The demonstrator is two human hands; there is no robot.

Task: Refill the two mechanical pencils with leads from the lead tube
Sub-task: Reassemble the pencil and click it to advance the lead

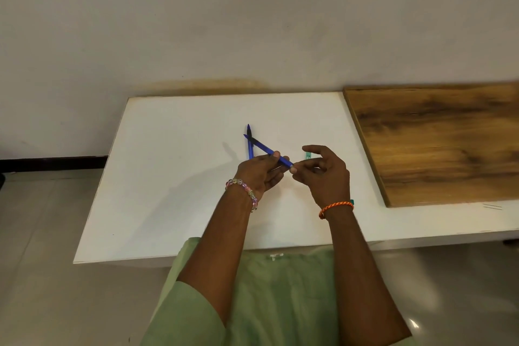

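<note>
My left hand (259, 173) grips a blue mechanical pencil (264, 148) above the white table (174, 177), its tip pointing up and to the left. My right hand (325, 174) pinches that pencil's rear end at the cap between thumb and fingertips. A second blue pencil (249, 141) lies on the table behind the held one, pointing away from me. A small green lead tube (308, 155) lies on the table just past my right fingers, partly hidden by them.
A wooden board (438, 143) covers the table's right part. The wall runs close behind the table. Grey floor lies to the left and below. My green garment fills the lower middle of the view.
</note>
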